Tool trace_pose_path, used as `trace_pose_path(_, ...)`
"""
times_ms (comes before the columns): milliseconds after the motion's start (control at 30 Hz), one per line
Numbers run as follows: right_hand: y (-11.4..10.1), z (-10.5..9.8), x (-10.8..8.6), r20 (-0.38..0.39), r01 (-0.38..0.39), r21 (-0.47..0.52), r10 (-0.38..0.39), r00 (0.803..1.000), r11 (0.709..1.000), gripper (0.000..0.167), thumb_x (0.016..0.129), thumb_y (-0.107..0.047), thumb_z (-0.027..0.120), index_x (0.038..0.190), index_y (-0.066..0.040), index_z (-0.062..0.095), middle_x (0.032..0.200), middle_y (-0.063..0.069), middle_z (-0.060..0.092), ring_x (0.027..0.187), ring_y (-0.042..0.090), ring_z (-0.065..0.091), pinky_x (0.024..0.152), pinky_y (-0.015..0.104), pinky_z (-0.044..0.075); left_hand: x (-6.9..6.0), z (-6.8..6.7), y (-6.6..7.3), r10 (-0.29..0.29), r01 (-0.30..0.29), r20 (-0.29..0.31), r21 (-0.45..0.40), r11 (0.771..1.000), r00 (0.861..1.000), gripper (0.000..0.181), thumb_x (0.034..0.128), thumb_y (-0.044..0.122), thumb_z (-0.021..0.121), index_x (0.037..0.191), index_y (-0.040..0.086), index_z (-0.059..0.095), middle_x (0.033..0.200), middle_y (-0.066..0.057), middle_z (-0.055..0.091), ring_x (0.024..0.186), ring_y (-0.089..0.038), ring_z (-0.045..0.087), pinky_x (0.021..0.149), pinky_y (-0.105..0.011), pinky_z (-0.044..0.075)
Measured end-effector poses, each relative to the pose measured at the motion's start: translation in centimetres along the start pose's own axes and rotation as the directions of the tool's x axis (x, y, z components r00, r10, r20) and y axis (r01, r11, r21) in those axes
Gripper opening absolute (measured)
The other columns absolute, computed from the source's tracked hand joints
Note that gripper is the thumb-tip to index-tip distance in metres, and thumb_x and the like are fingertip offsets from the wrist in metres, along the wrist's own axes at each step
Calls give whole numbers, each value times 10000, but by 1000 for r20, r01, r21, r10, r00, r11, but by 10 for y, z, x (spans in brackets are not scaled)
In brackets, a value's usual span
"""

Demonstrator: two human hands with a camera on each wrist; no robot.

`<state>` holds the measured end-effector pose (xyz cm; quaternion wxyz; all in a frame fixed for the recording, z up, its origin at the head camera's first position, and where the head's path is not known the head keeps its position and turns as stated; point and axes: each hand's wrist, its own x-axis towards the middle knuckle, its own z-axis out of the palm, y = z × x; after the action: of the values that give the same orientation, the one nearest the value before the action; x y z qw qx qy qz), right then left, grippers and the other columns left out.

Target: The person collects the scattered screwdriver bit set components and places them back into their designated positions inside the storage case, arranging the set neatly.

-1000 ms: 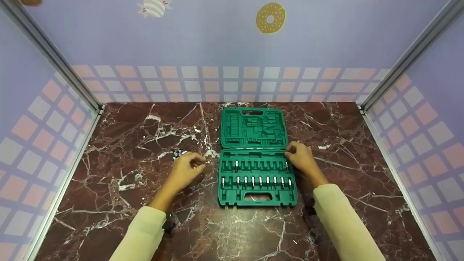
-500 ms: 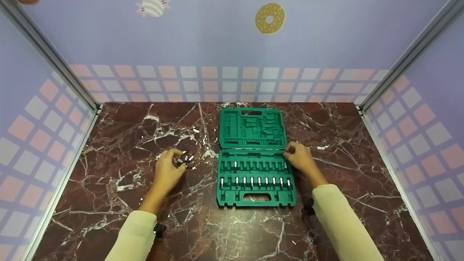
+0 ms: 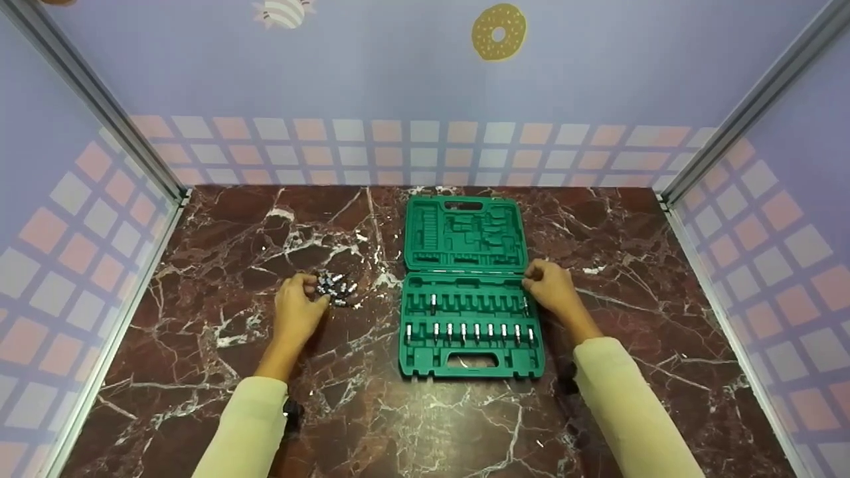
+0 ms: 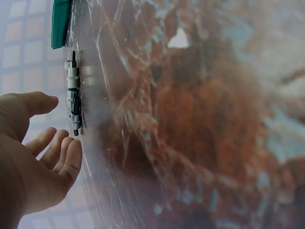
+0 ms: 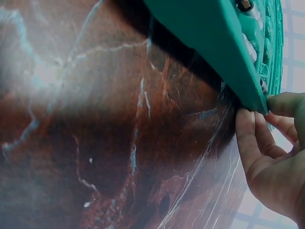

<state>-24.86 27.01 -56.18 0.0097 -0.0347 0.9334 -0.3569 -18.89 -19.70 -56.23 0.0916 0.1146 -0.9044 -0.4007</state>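
An open green tool case lies on the table, with several silver bit sockets standing in its slots. My right hand pinches the case's right edge near the hinge, thumb on top and fingers below in the right wrist view. To the left of the case, a small pile of loose bit sockets lies on the table. My left hand is at the pile's left side. In the left wrist view, its thumb and fingers are spread apart beside the bit sockets, with nothing held.
The case's lid lies back toward the rear wall, its moulded recesses showing. Dark red marbled table spreads around the case. Patterned panels enclose the table at the back and both sides.
My left hand has moved left, away from the case's side, to the left edge of the loose bit sockets, leaving the pile more visible. My right hand stays on the case.
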Motion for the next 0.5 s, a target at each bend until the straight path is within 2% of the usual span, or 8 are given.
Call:
trace_pose_path(167, 0, 0, 0, 2, -11, 0, 11, 1000, 1000, 50, 921, -60, 703, 936, -19, 678, 934, 175, 721, 887, 338, 650, 810, 521, 529, 4, 1, 0, -39, 38, 22, 45, 998, 999, 378, 874, 93, 774, 1206, -44, 658, 1136, -250, 649, 1100, -419, 606, 1000, -537, 477)
trace_pose_path(500, 2, 0, 1, -4, 0, -9, 0, 1000, 1000, 43, 914, -61, 701, 926, -26, 680, 918, 171, 725, 868, 335, 650, 802, 517, 524, 9, 5, 0, -42, 38, 37, 102, 994, 998, 327, 872, 85, 757, 1156, -53, 673, 1099, -260, 648, 1069, -435, 618, 984, -546, 477)
